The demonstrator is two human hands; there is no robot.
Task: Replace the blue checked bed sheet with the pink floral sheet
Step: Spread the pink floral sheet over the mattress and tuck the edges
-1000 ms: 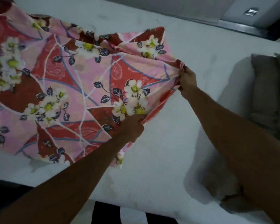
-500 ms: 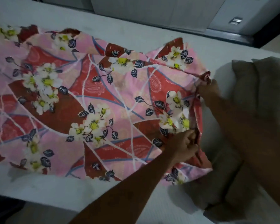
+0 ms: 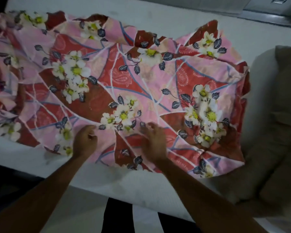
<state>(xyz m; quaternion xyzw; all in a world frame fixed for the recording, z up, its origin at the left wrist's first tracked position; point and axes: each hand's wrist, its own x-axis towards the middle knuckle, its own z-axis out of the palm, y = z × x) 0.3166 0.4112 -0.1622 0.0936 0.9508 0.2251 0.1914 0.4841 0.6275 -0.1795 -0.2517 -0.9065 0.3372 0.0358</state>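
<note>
A rumpled pink floral sheet (image 3: 124, 84) lies across the bare white mattress (image 3: 138, 182), beside grey pillows (image 3: 282, 118). The left hand (image 3: 85, 142) pinches its near fold; the right hand (image 3: 154, 142), blurred, rests on it, grip indeterminate.

Left hand (image 3: 85, 142) and right hand (image 3: 154, 142) were bare, forearms (image 3: 40, 199) behind the grip were bare to the frame edge, right fingers (image 3: 149, 127) were blurred, black-and-white stripes (image 3: 118, 216) showed below, clothing or floor unclear

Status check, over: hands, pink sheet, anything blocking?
Left hand pinches pink floral sheet near its front edge. Right hand on it, blurred, grip unclear. Sheet bunched, partly covers bare mattress. Pillows at its right edge.
</note>
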